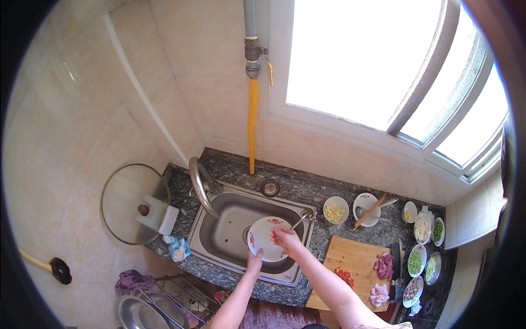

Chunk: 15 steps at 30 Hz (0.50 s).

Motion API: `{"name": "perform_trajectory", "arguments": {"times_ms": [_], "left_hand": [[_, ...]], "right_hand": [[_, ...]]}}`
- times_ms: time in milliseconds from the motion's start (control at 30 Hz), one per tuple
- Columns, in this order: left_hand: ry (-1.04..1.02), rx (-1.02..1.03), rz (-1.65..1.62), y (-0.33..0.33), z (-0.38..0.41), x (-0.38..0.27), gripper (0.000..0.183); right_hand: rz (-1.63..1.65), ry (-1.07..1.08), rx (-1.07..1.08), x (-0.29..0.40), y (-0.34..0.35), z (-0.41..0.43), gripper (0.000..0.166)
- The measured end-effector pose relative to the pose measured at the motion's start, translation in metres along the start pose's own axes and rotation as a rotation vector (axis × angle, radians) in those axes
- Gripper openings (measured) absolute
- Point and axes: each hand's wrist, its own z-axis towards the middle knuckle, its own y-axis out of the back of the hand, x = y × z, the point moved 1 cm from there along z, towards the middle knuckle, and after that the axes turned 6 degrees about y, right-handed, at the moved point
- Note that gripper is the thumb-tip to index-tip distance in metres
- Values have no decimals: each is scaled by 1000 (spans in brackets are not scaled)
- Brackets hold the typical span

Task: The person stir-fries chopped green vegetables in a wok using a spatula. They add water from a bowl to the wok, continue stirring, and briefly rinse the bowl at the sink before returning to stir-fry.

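Note:
My left hand [255, 262] grips the lower rim of a white plate with red flowers [263, 240], held tilted over the stainless steel sink [230, 214]. My right hand [285, 239] is over the plate's right side, fingers bent close together; whether it holds something small cannot be told. The curved metal faucet [200, 185] stands at the sink's left, and I cannot make out any water running. A few small green bits lie in the basin. Right of the sink, a wooden cutting board [335, 257] bears chopped red peppers [344, 277], dark red meat [384, 266] and pale pink meat [379, 295].
Behind the board stand a bowl of chopped garlic [336, 210] and a bowl with chopsticks and spoons [361, 201]. Several small dishes of cut food [415, 260] line the far right. A glass lid [135, 185] leans at left near a crumpled cloth [179, 249]; a wire rack [181, 288] stands below.

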Motion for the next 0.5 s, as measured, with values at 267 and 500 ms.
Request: {"name": "perform_trajectory", "arguments": {"times_ms": [267,500], "left_hand": [[-388,-169,263,-9,-31,-49,66],[-146,153,-118,-32,2,-30,60]], "right_hand": [[-141,26,-19,5,11,-22,29],[-710,634,-524,15,42,-41,31]]}}
